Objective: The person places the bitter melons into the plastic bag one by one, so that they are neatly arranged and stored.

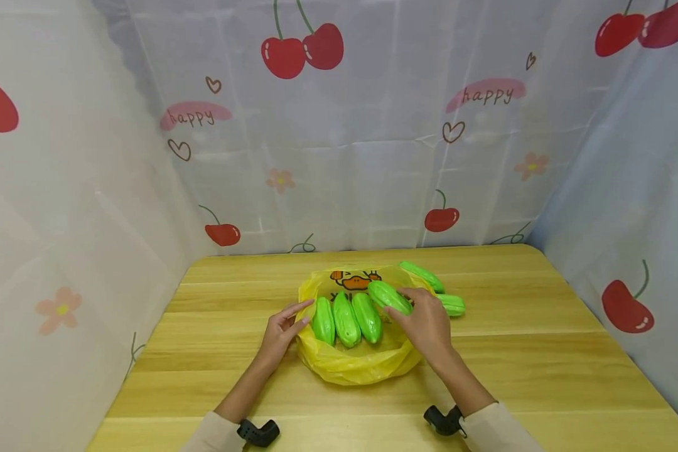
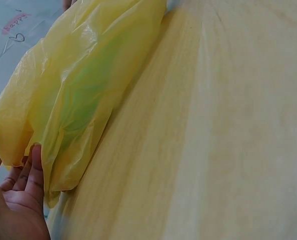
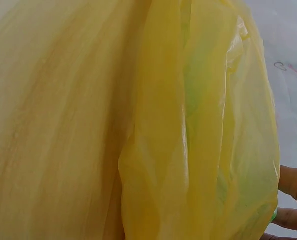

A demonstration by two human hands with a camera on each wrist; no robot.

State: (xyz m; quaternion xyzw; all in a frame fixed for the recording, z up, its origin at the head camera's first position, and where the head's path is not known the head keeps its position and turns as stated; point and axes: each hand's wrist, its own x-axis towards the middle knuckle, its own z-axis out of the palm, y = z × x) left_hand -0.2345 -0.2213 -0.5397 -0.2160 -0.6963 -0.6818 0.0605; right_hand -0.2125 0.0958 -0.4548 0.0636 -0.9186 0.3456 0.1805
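Right fingers [image 1: 417, 294] pinching green vegetable [image 1: 385, 295] by its near end, left fingers [image 1: 295, 308] spread against yellow bag [image 1: 358, 370]

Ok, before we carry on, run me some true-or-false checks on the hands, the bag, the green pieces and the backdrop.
1. The right hand holds a green piece. True.
2. The yellow bag is tied shut. False: its mouth is open.
3. Three other green pieces lie side by side in the bag. True.
4. The left hand holds a green piece, too. False: it touches the bag's left side.
5. Two further green pieces are outside the bag, on its right. True.
6. The backdrop is plain. False: it shows cherries and the word "happy".
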